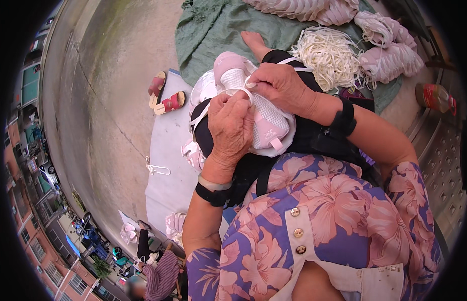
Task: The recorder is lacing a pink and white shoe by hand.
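A pink and white shoe upper (271,123) with a mesh middle lies across my lap. Over it, my left hand (229,125) is closed, its thumb and fingers pinching a white shoelace (240,91). My right hand (282,90) grips the same lace at the upper's opening, thumb against finger. Part of the lace loops between the two hands, and a loose white length hangs on the left over my dark-clad leg. My fingers hide some of the upper's lacing edge.
A heap of white laces (325,57) lies on a green cloth (208,37) by my bare foot (254,44). Bundled pink uppers (391,62) sit at right, near a bottle (434,98). Red sandals (171,103) and a loose lace (158,169) are left. Another person (161,278) sits lower left.
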The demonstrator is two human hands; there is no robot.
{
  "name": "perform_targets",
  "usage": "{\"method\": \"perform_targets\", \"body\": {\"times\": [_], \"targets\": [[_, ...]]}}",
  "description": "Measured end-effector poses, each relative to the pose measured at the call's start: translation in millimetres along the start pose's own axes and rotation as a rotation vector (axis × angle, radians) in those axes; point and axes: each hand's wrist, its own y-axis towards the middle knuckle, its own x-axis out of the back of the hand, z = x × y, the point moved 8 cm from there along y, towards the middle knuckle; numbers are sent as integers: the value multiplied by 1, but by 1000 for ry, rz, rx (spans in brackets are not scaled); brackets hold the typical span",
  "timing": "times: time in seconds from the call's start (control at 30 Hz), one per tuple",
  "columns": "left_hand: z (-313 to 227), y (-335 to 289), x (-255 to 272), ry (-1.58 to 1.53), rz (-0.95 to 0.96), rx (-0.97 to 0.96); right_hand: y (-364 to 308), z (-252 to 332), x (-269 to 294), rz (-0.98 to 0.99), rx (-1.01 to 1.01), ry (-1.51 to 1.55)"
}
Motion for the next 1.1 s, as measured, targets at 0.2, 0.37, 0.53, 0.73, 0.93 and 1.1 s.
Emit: {"method": "perform_targets", "body": {"times": [0.2, 0.37, 0.53, 0.73, 0.93, 1.1], "targets": [[-3, -6, 14, -139, -94, 48, -9, 17, -9, -63, 290, -363], [49, -45, 40, -543, -404, 705, -7, -5, -2, 54, -121, -24], [69, -77, 38, -962, -515, 980, -1, -1, 1, 42, -57, -142], [69, -85, 13, -1220, -458, 1039, 3, -1, -10, 43, -38, -230], [63, -65, -10, -1246, -281, 1005, -11, 14, 7, 32, -71, -206], [61, -61, -3, -916, -218, 919, -16, 77, -13, 158, 477, -466]]}}
